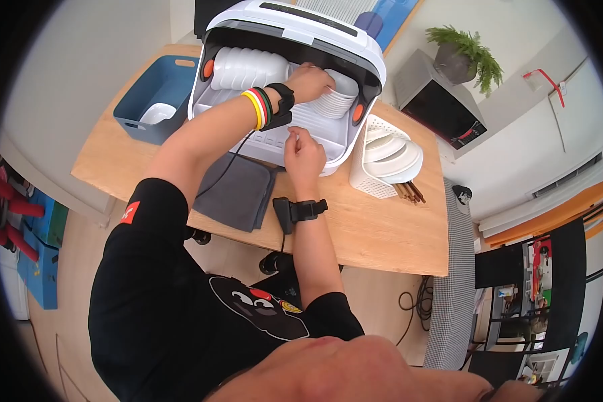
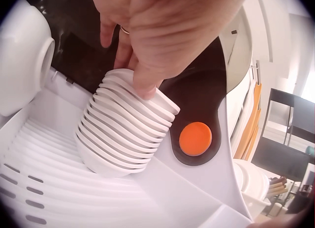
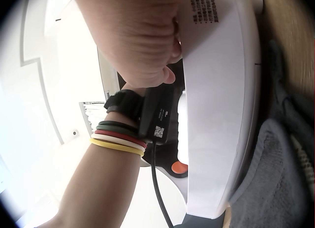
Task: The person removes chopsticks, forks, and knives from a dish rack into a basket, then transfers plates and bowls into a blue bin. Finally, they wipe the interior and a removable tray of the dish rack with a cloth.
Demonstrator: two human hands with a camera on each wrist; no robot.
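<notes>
"Left-hand grip first: in the head view, upper middle of the frame, the left hand [image 1: 311, 82] has thumb and fingers closed at the top of a stack of small white dishes [image 1: 333, 106], inside the white cabinet [image 1: 360, 48]."

"And the right hand [image 1: 305, 157]?"

"Just below, near the centre, loosely curled by the cabinet's front edge; I see nothing in it. It could usefully steady the stack's lower end."

"What about the left wrist view?"

"Mid-frame, the thumb lies on the uppermost dish [image 2: 160, 103], fingers behind. I'd press along the stack's slope, square to the rims, so the nested dishes neither fan out nor slide down the ribbed rack [image 2: 51, 156]. Mind the white bowl [image 2: 22, 53] at upper left, too."

"Anything unclear there?"

"Those fingertips vanish behind the dish, so whether the pinch takes one or several, I cannot tell. The bowl is cut off by the left edge."

"Right wrist view?"

"Least help: the front panel [image 3: 216, 100] hides the stack, and most right-hand fingers curl out of sight at upper middle. The black cable [image 3: 158, 188], lower middle, is best held clear of the rack. A grey cloth [image 3: 266, 181], lower right, is cropped."
</notes>
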